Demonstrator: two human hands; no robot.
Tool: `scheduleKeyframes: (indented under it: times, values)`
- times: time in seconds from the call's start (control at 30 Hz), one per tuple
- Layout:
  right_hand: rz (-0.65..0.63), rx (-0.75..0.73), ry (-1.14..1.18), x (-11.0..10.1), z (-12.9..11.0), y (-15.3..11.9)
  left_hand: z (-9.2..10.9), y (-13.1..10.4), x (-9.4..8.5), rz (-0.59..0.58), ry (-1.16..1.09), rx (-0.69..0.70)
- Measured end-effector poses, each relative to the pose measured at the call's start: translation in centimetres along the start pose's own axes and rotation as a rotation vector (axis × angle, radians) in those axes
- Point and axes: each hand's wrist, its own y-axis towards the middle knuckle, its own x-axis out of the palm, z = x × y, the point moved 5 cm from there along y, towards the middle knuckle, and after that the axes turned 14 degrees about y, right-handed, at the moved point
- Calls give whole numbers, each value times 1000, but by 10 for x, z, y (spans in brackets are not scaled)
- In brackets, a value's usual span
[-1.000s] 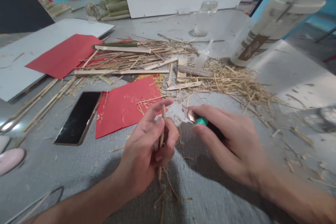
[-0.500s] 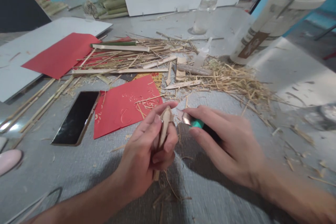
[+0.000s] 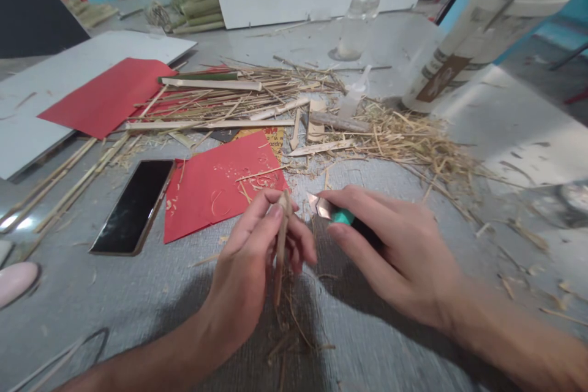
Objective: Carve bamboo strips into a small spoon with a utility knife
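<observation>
Between the thumb and fingers of my left hand is a slim, pale piece of wood, its narrow tip pointing up and away. The other fingers of that hand are loosened and partly spread behind the piece. My right hand grips a utility knife with a green and dark handle. Its short blade points left toward the wood, with a small gap between them. Most of the knife handle is hidden in my palm. Fine shavings and fibres lie on the table below my left hand.
A red sheet with curled shavings lies ahead, beside a phone. Behind it are thin sticks, dry straw and a small plastic bottle. A large white bottle stands at the right, a glass jar farther back.
My left hand has turned the wood so it shows narrower, and its lower fingers have loosened from around it. The right hand and knife have shifted slightly left.
</observation>
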Motion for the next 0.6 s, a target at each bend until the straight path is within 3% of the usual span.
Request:
scheduleKeyframes:
  times: [0.27,0.6]
  values:
    - [-31,20,7,1,1,-2,0,1,-6,104,120,61]
    - [-35,-12,-34,3,-4,-3,3,0,-11,127,24,81]
